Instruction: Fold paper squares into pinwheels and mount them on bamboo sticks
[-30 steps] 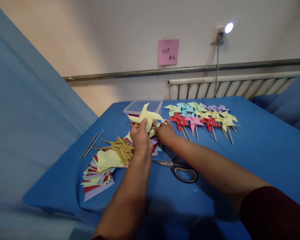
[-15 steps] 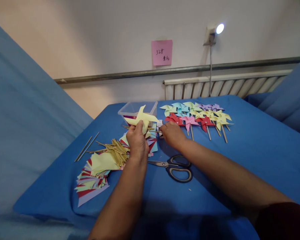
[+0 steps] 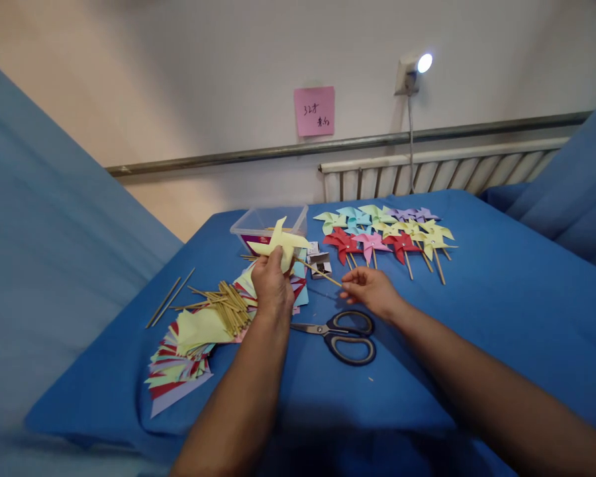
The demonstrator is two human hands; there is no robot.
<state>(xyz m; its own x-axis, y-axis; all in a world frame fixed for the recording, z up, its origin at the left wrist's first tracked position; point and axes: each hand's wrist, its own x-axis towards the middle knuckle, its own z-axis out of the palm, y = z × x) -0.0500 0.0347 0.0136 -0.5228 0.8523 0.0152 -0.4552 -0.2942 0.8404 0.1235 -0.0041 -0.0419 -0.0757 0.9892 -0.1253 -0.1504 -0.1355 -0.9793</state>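
Note:
My left hand (image 3: 272,281) is closed on a pale yellow paper pinwheel (image 3: 281,242), thumb over its lower part. A thin wooden stick (image 3: 319,271) slants from beside the pinwheel down to the right. Its far end meets the fingertips of my right hand (image 3: 367,290), which pinch it. Whether stick and pinwheel are joined is hidden behind my left hand. Below my right hand lie dark-handled scissors (image 3: 335,331), blades pointing left. A small open box (image 3: 320,265) stands just beyond the stick.
Finished-looking pinwheels (image 3: 372,245) in several colours lie at the back right. A clear plastic tub (image 3: 298,218) stands behind my left hand. To the left are a heap of sticks (image 3: 231,306), fanned coloured paper (image 3: 179,371) and two separate sticks (image 3: 169,299). A blue cloth (image 3: 501,311) covers the table.
My right hand has moved right and nearer, away from the small box, which now shows. The stick between my hands has come into clear view. My left hand still holds the pinwheel.

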